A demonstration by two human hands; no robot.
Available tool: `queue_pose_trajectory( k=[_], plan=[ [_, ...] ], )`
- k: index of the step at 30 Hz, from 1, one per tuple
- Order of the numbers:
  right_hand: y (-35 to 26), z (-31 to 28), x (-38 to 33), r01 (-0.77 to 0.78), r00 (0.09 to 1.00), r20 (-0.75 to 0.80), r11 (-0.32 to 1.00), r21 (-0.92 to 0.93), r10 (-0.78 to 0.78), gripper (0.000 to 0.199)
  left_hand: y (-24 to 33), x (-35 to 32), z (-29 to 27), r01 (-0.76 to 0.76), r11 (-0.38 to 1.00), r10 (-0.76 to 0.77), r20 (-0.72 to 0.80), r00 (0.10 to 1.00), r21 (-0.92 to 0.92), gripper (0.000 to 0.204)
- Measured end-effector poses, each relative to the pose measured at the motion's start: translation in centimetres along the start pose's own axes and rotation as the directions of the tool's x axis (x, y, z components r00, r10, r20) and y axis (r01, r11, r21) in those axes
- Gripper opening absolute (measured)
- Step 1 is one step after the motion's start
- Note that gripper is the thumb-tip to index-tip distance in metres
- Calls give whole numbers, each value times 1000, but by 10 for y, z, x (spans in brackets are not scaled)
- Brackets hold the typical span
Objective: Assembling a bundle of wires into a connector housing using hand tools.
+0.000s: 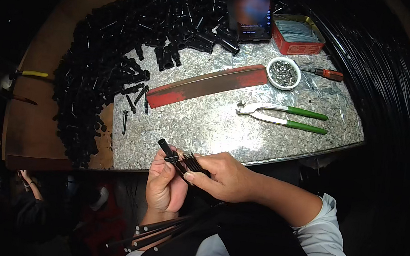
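Black tube (165, 147) pinched by left hand (166, 184), thin dark rods (193, 164) gripped by right hand (218, 175), near front edge of tabletop (185, 125).

thin rods (195, 164): partly hidden by right hand (221, 174); phone (255, 35): partly blurred

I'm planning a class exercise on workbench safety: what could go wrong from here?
The left hand holds a black tube close to the thin dark rods in the right hand; a slip might poke a finger. Pale-tipped rods extend across the left forearm, tips free, and could snag on something. The white bowl of small metal pieces stands uncovered on the bench, so a knock might scatter them.
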State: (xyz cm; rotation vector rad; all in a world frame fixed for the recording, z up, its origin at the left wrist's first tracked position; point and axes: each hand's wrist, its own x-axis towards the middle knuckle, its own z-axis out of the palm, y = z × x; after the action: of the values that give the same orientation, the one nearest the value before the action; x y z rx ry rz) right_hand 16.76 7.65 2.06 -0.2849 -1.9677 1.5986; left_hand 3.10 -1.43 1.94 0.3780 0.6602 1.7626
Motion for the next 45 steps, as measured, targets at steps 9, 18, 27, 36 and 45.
queue_pose_trajectory(
  k=[9, 18, 27, 36, 45],
  plan=[
    [3, -1, -1, -36, 999, 25, 999, 6, 35, 21, 1, 2, -4, -49, 999, 48, 41, 998, 24, 28],
    [0, -3, 0, -64, 996, 69, 998, 5, 63, 20, 2, 2, -9, -68, 997, 66, 47, 997, 39, 30],
    [3, -1, -1, -60, 997, 51, 998, 5, 60, 19, 1, 1, -6, -105, 990, 106, -4, 994, 98, 32],
    [4, 3, 0, -27, 999, 23, 999, -32, 28, 19, 4, -1, -4, -198, 953, 198, 22, 980, 228, 33],
    [2, 2, 2, -65, 997, 53, 998, 24, 63, 19, 18, 3, -4, -144, 936, 126, 76, 989, 321, 35]
  ],
)
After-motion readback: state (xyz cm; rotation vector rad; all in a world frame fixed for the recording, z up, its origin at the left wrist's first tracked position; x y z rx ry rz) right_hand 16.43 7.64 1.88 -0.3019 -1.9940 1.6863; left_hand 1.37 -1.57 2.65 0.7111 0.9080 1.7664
